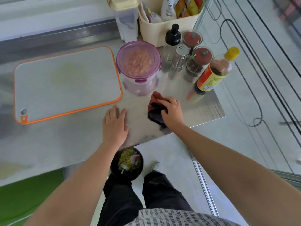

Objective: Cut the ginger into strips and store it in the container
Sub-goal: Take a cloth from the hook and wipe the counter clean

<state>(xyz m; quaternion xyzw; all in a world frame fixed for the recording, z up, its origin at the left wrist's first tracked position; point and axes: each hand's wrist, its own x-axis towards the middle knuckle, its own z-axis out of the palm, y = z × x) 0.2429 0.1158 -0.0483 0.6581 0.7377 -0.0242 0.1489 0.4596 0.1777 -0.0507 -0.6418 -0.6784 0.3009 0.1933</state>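
A clear round container (140, 85) with a purple clip lid (138, 60) stands right of the cutting board; pale ginger strips show through the lid. The white cutting board (65, 82) with an orange rim lies bare on the steel counter. My right hand (172, 111) grips a dark red-brown cloth (154, 111) on the counter, just in front of the container. My left hand (115, 123) rests flat on the counter with straight fingers, near the board's front right corner.
Behind and right of the container stand a soy sauce bottle (213, 72), a metal shaker (179, 57), two spice jars (197, 62) and a cream basket (164, 28). The counter's corner (223, 115) lies close on the right. A black waste bin (127, 162) sits below the front edge.
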